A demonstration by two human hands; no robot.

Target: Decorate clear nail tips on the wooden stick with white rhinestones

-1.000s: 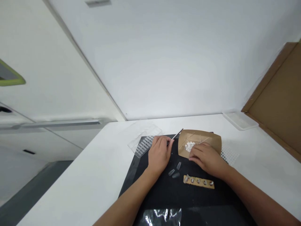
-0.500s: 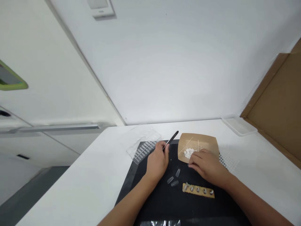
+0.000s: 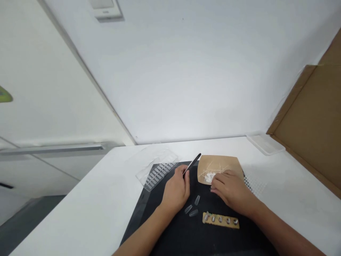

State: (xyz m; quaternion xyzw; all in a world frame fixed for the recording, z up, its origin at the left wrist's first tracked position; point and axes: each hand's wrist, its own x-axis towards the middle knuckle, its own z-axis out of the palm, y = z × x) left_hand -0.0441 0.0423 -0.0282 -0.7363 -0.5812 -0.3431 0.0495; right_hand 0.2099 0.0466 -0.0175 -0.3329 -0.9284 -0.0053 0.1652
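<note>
My left hand (image 3: 176, 188) is closed around a slim black tool with a pale edge (image 3: 192, 163), its dark end pointing up and away. My right hand (image 3: 230, 188) has its fingers curled together at the near edge of a brown paper tray (image 3: 220, 160); anything they pinch is too small to make out. White bits (image 3: 209, 176) and thin pale sticks lie in the tray. Between my hands and nearer me, three clear false nail tips (image 3: 193, 213) rest on a black mat (image 3: 183, 233). Beside them is a tan strip (image 3: 225, 222) with several metal pegs; a clear nail tip (image 3: 206, 216) sits at its left end.
A clear case of nail tips (image 3: 157, 176) lies at the mat's far left corner, with clear plastic behind it. Right of the tray is a sheet of white dots (image 3: 256, 185). A translucent shallow box (image 3: 265, 143) and cardboard (image 3: 309, 106) stand farther right, by the wall.
The view has shifted slightly, so the tabletop things appear a little farther left. Both hands keep nearly the same place and grip, the right one still at the tray's near edge.
</note>
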